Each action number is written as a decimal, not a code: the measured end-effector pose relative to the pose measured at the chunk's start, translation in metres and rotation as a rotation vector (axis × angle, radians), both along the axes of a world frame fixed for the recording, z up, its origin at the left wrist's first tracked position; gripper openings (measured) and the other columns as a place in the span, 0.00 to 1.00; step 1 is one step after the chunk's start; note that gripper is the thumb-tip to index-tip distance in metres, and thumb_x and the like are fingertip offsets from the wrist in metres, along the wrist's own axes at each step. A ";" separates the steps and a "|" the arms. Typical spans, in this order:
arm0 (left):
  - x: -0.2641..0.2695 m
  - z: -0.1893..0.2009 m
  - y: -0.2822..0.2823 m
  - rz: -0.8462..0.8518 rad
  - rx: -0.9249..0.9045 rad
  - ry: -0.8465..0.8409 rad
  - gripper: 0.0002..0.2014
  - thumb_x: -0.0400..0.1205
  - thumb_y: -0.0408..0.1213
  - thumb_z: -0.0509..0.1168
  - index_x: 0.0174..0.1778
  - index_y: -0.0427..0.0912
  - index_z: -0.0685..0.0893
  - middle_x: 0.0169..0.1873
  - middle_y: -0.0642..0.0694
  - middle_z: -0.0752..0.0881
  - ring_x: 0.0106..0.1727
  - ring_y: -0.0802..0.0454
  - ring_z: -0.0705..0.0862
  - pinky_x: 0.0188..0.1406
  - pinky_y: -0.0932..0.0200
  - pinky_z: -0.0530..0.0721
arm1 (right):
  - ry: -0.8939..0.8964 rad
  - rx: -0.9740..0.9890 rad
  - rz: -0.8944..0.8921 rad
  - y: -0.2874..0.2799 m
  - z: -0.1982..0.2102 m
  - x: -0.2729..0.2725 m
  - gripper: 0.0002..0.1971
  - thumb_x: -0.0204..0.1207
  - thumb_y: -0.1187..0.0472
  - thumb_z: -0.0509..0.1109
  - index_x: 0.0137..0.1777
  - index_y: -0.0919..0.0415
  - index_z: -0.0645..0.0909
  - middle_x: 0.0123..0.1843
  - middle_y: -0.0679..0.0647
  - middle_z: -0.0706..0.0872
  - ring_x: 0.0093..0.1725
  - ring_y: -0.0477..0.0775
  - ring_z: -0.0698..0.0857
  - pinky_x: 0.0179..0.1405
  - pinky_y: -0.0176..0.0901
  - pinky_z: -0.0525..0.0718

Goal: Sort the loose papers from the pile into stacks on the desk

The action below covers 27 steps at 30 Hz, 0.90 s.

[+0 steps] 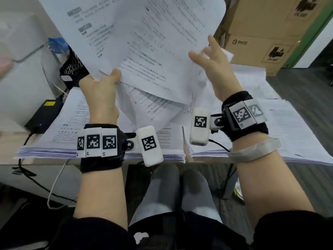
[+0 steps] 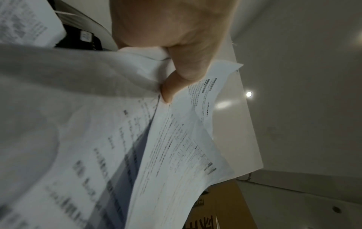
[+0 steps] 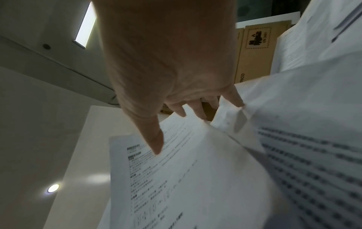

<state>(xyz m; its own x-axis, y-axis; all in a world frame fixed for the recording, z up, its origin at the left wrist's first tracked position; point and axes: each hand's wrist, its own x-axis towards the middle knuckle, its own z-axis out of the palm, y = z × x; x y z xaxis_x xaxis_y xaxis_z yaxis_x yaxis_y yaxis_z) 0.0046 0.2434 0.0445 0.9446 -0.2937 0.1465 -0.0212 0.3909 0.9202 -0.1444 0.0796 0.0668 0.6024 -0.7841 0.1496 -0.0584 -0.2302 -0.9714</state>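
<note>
My left hand (image 1: 108,82) pinches a fanned bunch of printed sheets (image 1: 144,38) by their lower edge and holds them up over the desk. In the left wrist view the thumb (image 2: 170,88) presses on the sheets (image 2: 176,139). My right hand (image 1: 210,56) is raised at the bunch's right edge with its fingers spread and straight; in the right wrist view the fingertips (image 3: 199,114) touch the sheets' edge (image 3: 195,170) and hold nothing. Below lie a left stack (image 1: 59,136) and a right stack (image 1: 292,130) of printed papers on the desk.
A black mesh holder (image 1: 73,67) with a blue item stands at the back left. A black power brick (image 1: 45,114) and cables lie left of the stacks. Cardboard boxes (image 1: 261,38) stand at the back right. My knees (image 1: 176,192) are under the desk edge.
</note>
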 end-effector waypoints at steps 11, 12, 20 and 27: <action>-0.025 -0.021 0.002 0.048 -0.022 0.109 0.12 0.75 0.26 0.72 0.36 0.47 0.79 0.31 0.60 0.87 0.31 0.69 0.86 0.42 0.67 0.87 | 0.027 0.186 -0.082 0.019 -0.056 -0.031 0.06 0.72 0.70 0.74 0.45 0.72 0.80 0.32 0.56 0.86 0.26 0.51 0.86 0.31 0.39 0.88; -0.028 -0.021 -0.001 0.046 -0.057 0.116 0.12 0.75 0.25 0.72 0.37 0.46 0.80 0.29 0.60 0.87 0.31 0.69 0.86 0.40 0.68 0.87 | -0.019 0.199 -0.092 0.021 -0.056 -0.035 0.04 0.73 0.72 0.73 0.42 0.67 0.79 0.29 0.52 0.86 0.24 0.50 0.86 0.29 0.38 0.87; -0.065 -0.022 -0.035 -0.095 -0.177 0.041 0.07 0.77 0.26 0.71 0.40 0.43 0.85 0.32 0.56 0.91 0.41 0.60 0.89 0.44 0.67 0.85 | -0.294 0.289 -0.365 0.012 -0.054 -0.077 0.08 0.74 0.74 0.71 0.36 0.65 0.80 0.26 0.51 0.82 0.21 0.46 0.83 0.26 0.32 0.84; -0.090 -0.020 -0.059 -0.036 -0.211 -0.020 0.13 0.76 0.22 0.69 0.34 0.45 0.85 0.26 0.59 0.89 0.36 0.65 0.88 0.39 0.72 0.83 | -0.147 0.334 -0.191 0.007 -0.052 -0.104 0.09 0.71 0.69 0.76 0.36 0.70 0.79 0.34 0.59 0.81 0.28 0.55 0.90 0.28 0.30 0.84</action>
